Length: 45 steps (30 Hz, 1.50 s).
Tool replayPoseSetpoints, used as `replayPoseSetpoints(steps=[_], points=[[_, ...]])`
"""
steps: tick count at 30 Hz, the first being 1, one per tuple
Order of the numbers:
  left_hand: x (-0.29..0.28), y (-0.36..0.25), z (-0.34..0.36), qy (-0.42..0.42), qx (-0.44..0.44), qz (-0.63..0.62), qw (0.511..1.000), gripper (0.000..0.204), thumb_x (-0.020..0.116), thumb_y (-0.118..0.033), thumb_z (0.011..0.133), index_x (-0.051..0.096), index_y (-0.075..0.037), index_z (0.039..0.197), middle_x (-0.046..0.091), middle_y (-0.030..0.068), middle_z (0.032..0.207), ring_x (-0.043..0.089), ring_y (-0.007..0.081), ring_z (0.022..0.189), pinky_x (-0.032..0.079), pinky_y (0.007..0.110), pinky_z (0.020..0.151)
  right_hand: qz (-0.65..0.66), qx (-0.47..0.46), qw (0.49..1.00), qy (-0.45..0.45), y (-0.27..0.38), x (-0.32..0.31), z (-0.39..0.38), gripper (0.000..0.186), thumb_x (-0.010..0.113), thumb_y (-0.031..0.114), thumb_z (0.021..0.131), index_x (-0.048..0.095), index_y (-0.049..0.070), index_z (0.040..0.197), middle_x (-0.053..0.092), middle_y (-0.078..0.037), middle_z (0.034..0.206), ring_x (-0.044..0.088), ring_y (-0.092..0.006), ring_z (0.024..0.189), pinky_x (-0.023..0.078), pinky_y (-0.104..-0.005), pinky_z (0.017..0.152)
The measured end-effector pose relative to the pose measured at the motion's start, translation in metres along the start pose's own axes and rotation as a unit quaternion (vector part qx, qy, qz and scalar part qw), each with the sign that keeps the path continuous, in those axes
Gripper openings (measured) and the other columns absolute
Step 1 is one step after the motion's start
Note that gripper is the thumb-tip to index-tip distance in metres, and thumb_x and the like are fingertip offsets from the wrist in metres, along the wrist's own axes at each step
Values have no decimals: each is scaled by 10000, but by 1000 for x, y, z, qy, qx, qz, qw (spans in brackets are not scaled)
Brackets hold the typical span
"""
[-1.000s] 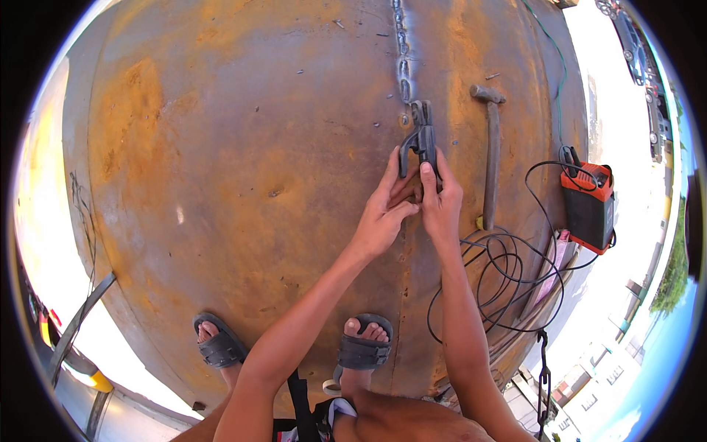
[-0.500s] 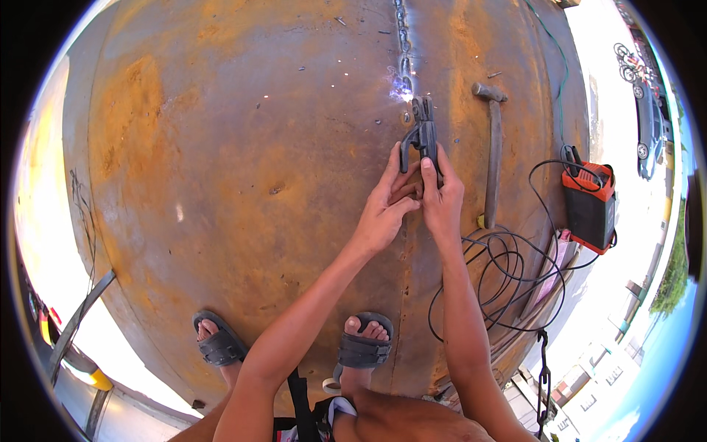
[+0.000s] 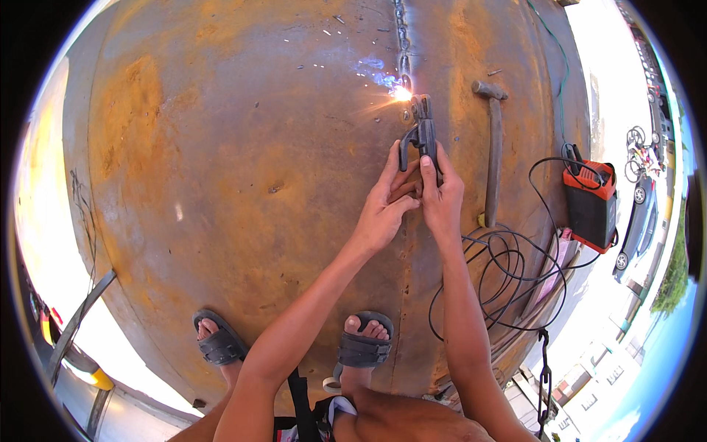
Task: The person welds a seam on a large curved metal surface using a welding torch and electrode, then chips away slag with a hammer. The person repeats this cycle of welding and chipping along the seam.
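Note:
A black welding electrode holder [image 3: 427, 137] points away from me over a rusty steel plate [image 3: 221, 177]. My right hand [image 3: 443, 197] is closed round its handle, thumb on top. On its left side, my left hand [image 3: 384, 208] is also closed on it, the index finger against the lever; the other fingers curl under and are partly hidden. At the holder's far end a bright arc [image 3: 402, 93] burns on a weld seam [image 3: 402, 44], throwing orange sparks and bluish smoke. The glare hides the electrode.
A hammer [image 3: 493, 155] lies to the right on the plate. Farther right stands an orange and black welding machine [image 3: 591, 206]; its black cable [image 3: 519, 280] lies in loops beside my right forearm. My sandalled feet [image 3: 366, 340] rest on the plate. A chain [image 3: 545, 376] hangs at lower right.
The arc has grown brighter, with more orange sparks and smoke drifting up-left. Both hands and the holder stay almost still. Beyond the plate, the car and cyclists appear shifted downward.

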<state>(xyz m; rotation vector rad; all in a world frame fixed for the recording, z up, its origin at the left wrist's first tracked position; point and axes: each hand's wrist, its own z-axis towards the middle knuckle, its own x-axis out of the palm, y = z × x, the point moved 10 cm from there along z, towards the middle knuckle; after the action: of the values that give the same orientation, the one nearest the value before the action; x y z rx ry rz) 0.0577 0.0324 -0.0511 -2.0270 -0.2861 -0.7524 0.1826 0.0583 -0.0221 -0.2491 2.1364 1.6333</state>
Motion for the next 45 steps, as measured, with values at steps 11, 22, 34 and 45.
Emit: replayPoseSetpoints(steps=[11, 22, 34, 45], points=[[0, 2, -1, 0, -4, -4, 1000, 1011, 528, 64, 964, 22, -231, 1788, 390, 213, 1729, 591, 307, 1433, 515, 393, 1096, 2, 8, 1000, -4, -6, -1, 0, 473, 583, 299, 1146, 615, -33, 1482, 774, -177, 1044, 675, -166, 896, 560, -359, 812], [0, 0, -1, -2, -2, 6, 1000, 1009, 521, 75, 962, 22, -220, 1787, 391, 216, 1727, 588, 313, 1432, 512, 398, 1106, -11, 14, 1000, -3, -4, -1, 0, 485, 593, 310, 1140, 620, -40, 1476, 759, -159, 1000, 658, -155, 849, 555, -357, 778], [0, 3, 0, 1, 9, -5, 1000, 1012, 515, 90, 959, 28, -224, 1788, 386, 207, 1735, 591, 310, 1429, 513, 394, 1095, -8, 4, 1000, -4, -8, -2, 1, 485, 601, 313, 1139, 622, -32, 1479, 760, -161, 986, 653, -155, 842, 547, -355, 764], [1, 5, 0, 2, 5, -11, 1000, 1011, 515, 91, 962, 27, -225, 1789, 387, 201, 1737, 592, 300, 1427, 512, 385, 1083, -10, 9, 1000, -8, -10, -3, 1, 512, 602, 357, 1140, 631, -34, 1469, 741, -135, 948, 622, -135, 804, 533, -344, 717]])
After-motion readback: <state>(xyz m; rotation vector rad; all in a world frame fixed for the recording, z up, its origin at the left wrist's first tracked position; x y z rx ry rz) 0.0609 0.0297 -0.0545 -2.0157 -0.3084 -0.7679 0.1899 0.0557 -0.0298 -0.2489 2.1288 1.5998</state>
